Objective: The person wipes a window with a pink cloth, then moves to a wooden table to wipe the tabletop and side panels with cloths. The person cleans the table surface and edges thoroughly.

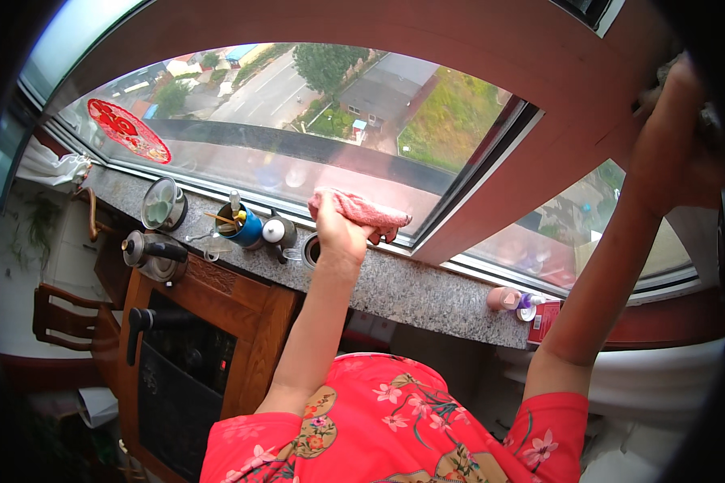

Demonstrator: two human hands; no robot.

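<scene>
Being grasped in the bent fingers of the left hand [340,235], a crumpled pink fabric cloth [367,210] is held before the lower edge of a wide, white-framed glass window [250,143]. On that glass, an oval red sticker [129,130] is printed with a bold red character. A pale label is borne by a red box [544,322], set at the right end of a speckled grey granite sill [415,294] just beside a pinkish cylindrical container [504,299]. The left forearm is stretched upward and forward. The right arm is raised higher and well out to the side; its hand [686,153] is lost in the dim rim, so whether anything is grasped there cannot be told. Left of the cloth, a blue cylindrical holder [250,233] is filled with utensils.
</scene>
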